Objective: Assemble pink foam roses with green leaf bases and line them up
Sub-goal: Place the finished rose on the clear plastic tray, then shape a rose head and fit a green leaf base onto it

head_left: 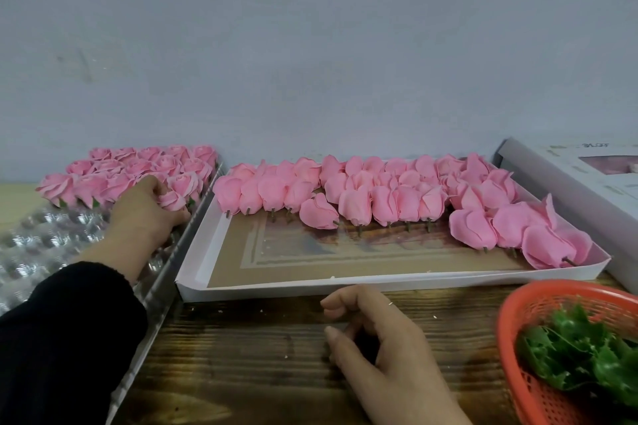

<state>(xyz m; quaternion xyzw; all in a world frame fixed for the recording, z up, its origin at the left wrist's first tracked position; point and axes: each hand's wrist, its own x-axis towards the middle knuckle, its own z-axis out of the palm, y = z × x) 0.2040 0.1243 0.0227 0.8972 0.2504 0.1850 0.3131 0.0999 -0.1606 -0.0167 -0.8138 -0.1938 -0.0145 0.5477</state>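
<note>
- Roses with leaf bases (131,172) stand in rows at ten o'clock, on the clear blister tray (45,241).
- My left hand (145,217) reaches there, fingers (162,188) grasping one pink rose (171,199) at the row's near end.
- My right hand (386,352) rests on the desk (248,348) at six o'clock, fingers loosely curled, holding nothing.
- Unfinished rose heads (379,197) lie in the white box lid (345,283) at twelve o'clock.
- Green leaf bases (583,355) fill the red basket (528,386) at four o'clock.
</note>
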